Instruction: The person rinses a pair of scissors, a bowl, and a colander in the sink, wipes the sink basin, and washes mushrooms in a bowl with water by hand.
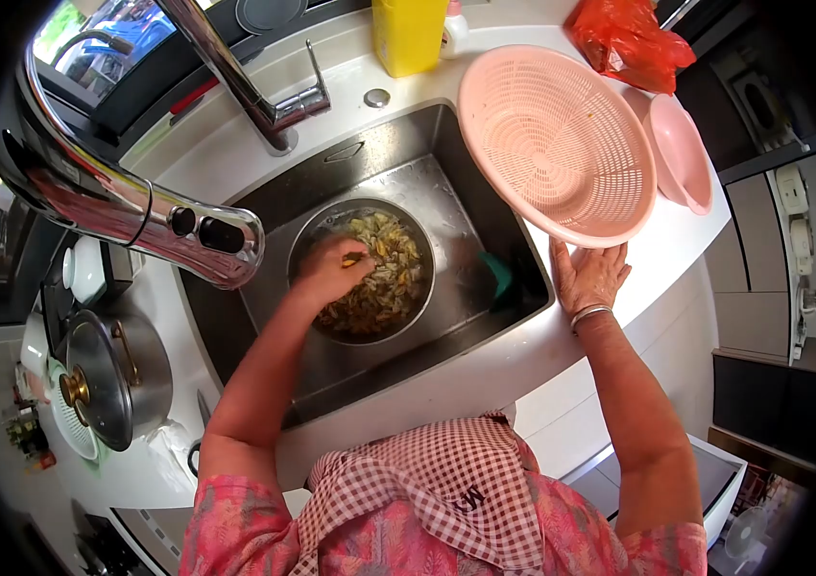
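Note:
A round metal bowl (pixel 430 288) stands in the sink with water and many small pale, yellow and brown food pieces (pixel 391 259) in it. My left hand (pixel 333 272) reaches into the bowl, its fingers curled in, with a yellow-orange piece showing between them. Over on the counter at the right, my right hand (pixel 588 276) lies with fingers stretched out at the near rim of a large pink colander (pixel 562 144). That rim hides the fingertips, so whether they press on it is unclear.
The dark sink (pixel 470 226) holds a green item (pixel 497 278) at its right. A chrome faucet (pixel 278 115) and a large chrome spout (pixel 206 235) rise at the left. Around stand a lidded pot (pixel 144 370), a yellow container (pixel 406 38), a pink basin (pixel 679 154) and a red plastic bag (pixel 629 48).

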`<state>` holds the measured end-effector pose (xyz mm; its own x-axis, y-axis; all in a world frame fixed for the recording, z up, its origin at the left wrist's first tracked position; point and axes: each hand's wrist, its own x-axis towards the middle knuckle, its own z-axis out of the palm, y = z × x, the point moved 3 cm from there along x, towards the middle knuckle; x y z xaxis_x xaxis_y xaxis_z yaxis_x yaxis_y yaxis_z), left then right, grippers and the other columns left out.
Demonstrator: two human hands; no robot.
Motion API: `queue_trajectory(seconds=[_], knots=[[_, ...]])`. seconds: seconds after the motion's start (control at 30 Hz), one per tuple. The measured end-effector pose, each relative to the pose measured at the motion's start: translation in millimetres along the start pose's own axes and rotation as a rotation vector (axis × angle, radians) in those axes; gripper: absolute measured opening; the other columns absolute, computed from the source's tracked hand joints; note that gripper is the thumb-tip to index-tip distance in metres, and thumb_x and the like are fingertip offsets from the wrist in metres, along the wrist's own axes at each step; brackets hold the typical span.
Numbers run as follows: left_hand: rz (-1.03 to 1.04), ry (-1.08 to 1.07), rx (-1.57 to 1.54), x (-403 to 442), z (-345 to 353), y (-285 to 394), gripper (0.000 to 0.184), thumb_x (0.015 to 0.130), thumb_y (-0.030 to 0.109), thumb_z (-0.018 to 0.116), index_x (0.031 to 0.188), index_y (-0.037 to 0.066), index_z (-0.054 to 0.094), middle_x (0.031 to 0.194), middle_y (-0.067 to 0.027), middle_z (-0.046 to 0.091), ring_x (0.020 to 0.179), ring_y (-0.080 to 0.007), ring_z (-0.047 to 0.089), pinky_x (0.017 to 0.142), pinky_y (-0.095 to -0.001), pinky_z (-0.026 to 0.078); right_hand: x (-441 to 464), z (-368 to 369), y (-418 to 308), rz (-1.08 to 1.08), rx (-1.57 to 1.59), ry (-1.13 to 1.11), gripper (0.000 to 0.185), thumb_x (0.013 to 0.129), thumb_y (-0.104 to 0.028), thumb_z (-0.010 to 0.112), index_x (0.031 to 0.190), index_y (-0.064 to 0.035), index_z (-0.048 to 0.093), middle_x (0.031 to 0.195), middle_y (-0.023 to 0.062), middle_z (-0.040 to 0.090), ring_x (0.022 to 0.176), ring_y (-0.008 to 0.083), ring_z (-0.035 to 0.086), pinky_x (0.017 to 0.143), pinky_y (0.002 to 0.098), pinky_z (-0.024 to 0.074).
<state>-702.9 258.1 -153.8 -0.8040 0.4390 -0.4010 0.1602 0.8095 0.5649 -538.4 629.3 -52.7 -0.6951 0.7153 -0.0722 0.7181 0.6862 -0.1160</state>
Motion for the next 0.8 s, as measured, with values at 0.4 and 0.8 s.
queue_trajectory(seconds=[0.4,0.8], knots=[[-0.213,-0.251,0.001,20.0,83.5,-33.7,0.091,0.069,0.033,0.088,0.144,0.002,0.046,0.138,-0.0251,0.056,0.126,-0.0355,0.056,0.106,-0.0408,0.046,0.3,0.6,0.1,-0.017,0.002,0.015,0.103,0.085,-0.076,0.048,0.157,-0.0041,0.027,0.162,0.0233,0.017,0.153,0.0442,0.007,0.121,0.0632,0.0056],[-0.048,-0.069,0.439,-11.2,-4.7,43.1,0.051,0.088,0.050,0.067,0.126,0.016,0.068,0.119,-0.0191,0.070,0.117,-0.0354,0.063,0.103,-0.0530,0.041,2.0,2.4,2.1,-0.013,0.003,0.024,0.104,0.085,-0.075,0.051,0.157,-0.0041,0.026,0.162,0.0235,0.018,0.153,0.0439,0.006,0.122,0.0633,0.0054]])
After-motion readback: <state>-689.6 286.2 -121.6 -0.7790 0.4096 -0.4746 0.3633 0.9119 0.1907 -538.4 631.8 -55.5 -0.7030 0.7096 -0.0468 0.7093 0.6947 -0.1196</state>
